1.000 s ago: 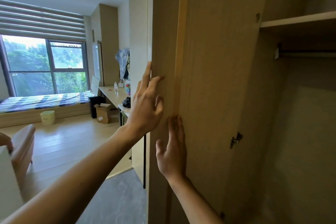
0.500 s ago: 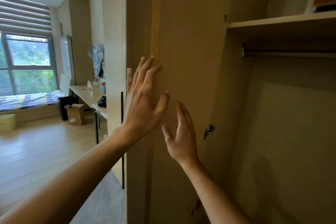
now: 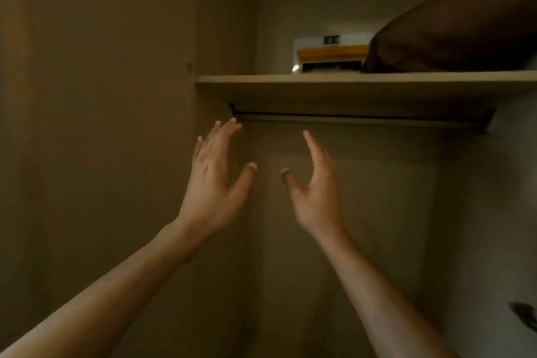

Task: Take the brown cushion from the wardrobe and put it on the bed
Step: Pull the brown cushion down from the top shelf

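**Brown cushion sighted on the top shelf, both hands empty below it**

Brown cushion (image 3: 453,29) now fills the 1 to 2 o'clock corner of the view. It rests on the shelf (image 3: 334,78), and its near end touches or overlaps a white and yellow box (image 3: 328,52) towards 12 o'clock. Half a second ago the hands lay against the door panel, with the room and window at 9 o'clock. Since then the view has swung into the wardrobe (image 3: 101,125) and tilted up, and both hands have left the door. The bed is out of sight.

The left hand (image 3: 215,183) is spread wide and holds nothing, its fingertips close under the 9 o'clock end of the hanging rail (image 3: 363,119). At its 3 o'clock the right hand (image 3: 315,192) is also open and empty, fingers straight and pointing up. Both are well below the cushion and touch nothing I can make out.

My reading is that the door is dealt with and the reach is only beginning. The hands must go up and towards 1 o'clock.

Count: one cushion, one box, one shelf, one rail, two hands. A dark, blurred fitting (image 3: 524,318) shows at 4 o'clock.
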A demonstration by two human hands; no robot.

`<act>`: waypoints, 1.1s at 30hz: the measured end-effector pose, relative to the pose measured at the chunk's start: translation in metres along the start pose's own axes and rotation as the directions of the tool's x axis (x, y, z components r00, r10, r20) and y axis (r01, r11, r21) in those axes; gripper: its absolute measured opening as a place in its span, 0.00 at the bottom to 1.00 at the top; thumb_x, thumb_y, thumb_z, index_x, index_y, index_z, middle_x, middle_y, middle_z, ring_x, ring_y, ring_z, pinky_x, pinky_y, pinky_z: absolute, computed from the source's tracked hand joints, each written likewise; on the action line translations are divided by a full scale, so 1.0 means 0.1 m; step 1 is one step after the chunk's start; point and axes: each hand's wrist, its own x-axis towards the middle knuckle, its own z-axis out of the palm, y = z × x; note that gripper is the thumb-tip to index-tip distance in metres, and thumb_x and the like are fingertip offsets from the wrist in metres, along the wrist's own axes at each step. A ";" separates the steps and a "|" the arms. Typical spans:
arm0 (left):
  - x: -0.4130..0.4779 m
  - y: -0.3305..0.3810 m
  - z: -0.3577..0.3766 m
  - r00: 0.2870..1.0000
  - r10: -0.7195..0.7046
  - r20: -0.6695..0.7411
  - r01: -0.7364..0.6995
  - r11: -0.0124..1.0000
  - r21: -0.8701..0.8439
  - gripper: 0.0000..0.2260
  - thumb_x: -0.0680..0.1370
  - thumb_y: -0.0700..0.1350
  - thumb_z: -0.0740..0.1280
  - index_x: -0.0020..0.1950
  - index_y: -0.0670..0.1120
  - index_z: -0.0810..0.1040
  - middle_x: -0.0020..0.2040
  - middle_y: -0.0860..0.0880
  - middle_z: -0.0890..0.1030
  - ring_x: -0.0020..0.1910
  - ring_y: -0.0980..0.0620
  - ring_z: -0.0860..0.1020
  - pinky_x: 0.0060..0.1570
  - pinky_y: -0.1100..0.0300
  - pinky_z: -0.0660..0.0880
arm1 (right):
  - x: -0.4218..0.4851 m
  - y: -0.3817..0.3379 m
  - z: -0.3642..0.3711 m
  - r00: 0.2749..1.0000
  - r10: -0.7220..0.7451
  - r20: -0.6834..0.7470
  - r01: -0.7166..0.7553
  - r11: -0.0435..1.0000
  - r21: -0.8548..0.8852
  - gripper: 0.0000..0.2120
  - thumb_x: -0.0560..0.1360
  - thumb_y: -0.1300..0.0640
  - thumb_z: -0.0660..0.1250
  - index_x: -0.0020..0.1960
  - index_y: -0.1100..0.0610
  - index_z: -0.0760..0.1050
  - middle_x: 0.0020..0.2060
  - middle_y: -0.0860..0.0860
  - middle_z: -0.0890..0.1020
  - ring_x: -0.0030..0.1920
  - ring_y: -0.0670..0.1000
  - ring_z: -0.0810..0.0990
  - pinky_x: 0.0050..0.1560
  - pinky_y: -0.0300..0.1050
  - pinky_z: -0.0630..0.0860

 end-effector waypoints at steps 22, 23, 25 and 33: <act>1.53 1.13 1.67 0.976 0.213 -0.032 -0.216 0.971 -0.100 0.29 0.80 0.53 0.68 0.79 0.55 0.62 0.79 0.52 0.68 0.81 0.54 0.59 0.82 0.48 0.47 | 2.55 0.51 -1.96 0.945 -0.303 0.121 0.252 0.443 -0.860 0.36 0.75 0.55 0.74 0.79 0.52 0.63 0.78 0.53 0.67 0.80 0.56 0.62 0.80 0.60 0.54; 1.57 1.09 1.68 0.977 0.212 -0.030 -0.214 0.972 -0.098 0.29 0.80 0.54 0.68 0.79 0.56 0.62 0.79 0.54 0.67 0.80 0.55 0.59 0.82 0.49 0.47 | 2.64 0.52 -1.95 0.948 -0.288 0.138 0.254 0.416 -0.873 0.37 0.75 0.56 0.74 0.80 0.51 0.63 0.79 0.53 0.66 0.80 0.56 0.60 0.80 0.60 0.52; 1.66 1.01 1.67 0.977 0.210 -0.038 -0.213 0.973 -0.093 0.30 0.80 0.54 0.68 0.79 0.57 0.61 0.79 0.55 0.67 0.79 0.58 0.58 0.80 0.53 0.44 | 2.80 0.55 -1.93 0.953 -0.259 0.157 0.251 0.385 -0.888 0.37 0.75 0.56 0.74 0.80 0.50 0.61 0.79 0.52 0.66 0.82 0.56 0.57 0.81 0.61 0.50; 1.93 0.73 1.54 0.980 0.196 -0.034 -0.199 0.975 -0.097 0.30 0.81 0.54 0.67 0.80 0.60 0.57 0.81 0.58 0.61 0.69 0.69 0.44 0.73 0.54 0.36 | 3.23 0.58 -1.81 0.963 -0.212 0.169 0.218 0.232 -0.948 0.35 0.73 0.57 0.75 0.77 0.51 0.67 0.75 0.51 0.71 0.80 0.55 0.60 0.81 0.65 0.45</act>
